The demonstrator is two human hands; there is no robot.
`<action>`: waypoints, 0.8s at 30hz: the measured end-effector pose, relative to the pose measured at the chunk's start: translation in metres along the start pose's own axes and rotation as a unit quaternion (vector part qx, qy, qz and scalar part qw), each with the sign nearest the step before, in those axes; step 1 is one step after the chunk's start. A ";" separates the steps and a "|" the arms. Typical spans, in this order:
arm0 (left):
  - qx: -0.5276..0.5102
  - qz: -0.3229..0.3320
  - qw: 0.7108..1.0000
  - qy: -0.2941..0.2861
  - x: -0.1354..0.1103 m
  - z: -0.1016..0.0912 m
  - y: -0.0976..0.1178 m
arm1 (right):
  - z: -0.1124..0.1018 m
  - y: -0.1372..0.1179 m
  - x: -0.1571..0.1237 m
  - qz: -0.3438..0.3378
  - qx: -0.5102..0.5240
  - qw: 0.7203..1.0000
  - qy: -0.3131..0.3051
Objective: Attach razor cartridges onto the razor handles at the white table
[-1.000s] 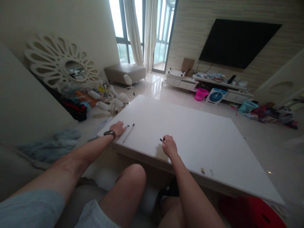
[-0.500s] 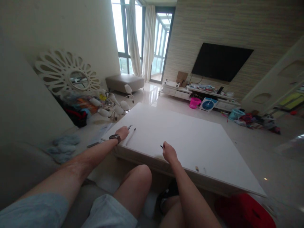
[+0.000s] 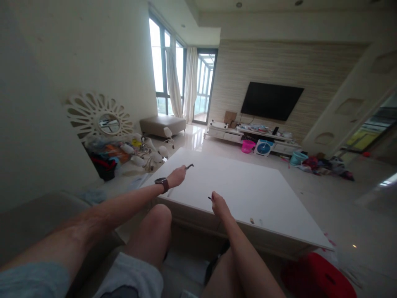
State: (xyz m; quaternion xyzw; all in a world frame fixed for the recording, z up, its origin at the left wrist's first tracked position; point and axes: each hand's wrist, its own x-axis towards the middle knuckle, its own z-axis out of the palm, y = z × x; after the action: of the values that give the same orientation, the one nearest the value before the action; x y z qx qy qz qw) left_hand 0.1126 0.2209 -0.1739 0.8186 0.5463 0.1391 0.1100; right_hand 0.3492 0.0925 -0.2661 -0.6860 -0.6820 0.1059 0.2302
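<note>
My left hand [image 3: 176, 176], with a dark watch on its wrist, is closed on a slim dark tool with a bent tip [image 3: 190, 166]; its exact kind cannot be made out. It is above the left part of the white table [image 3: 235, 178]. My right hand [image 3: 218, 205] is closed near the table's front edge, pinching a small black stick-like piece [image 3: 210, 198], of which only a short end shows. A thin grey stick [image 3: 170, 192] lies on the table, mostly hidden by my left wrist. Right of my right hand lie a small brownish object [image 3: 252, 221] and a small clear one [image 3: 261, 222].
A red stool or seat [image 3: 318, 275] stands by the table's right front corner. Beyond the table are a lamp with several white shades [image 3: 155, 156], a bench [image 3: 163, 125], a pink bucket [image 3: 248, 146], a blue-and-white fan [image 3: 264, 147] and a low TV cabinet [image 3: 232, 135].
My left hand has lifted from beside the grey stick and moved right with the bent-tipped tool. My right hand stays nearly in place with the black piece. The view has tilted upward.
</note>
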 end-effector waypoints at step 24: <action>-0.688 -0.143 0.691 -0.168 0.030 0.099 0.075 | -0.014 -0.002 -0.014 -0.059 0.083 0.983 0.150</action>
State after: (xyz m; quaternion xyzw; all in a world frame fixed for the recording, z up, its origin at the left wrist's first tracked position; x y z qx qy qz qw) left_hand 0.2222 0.2174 -0.2384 0.4354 0.3808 0.3191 0.7507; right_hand 0.3536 0.0758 -0.2551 -0.6312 -0.6680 0.0443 0.3917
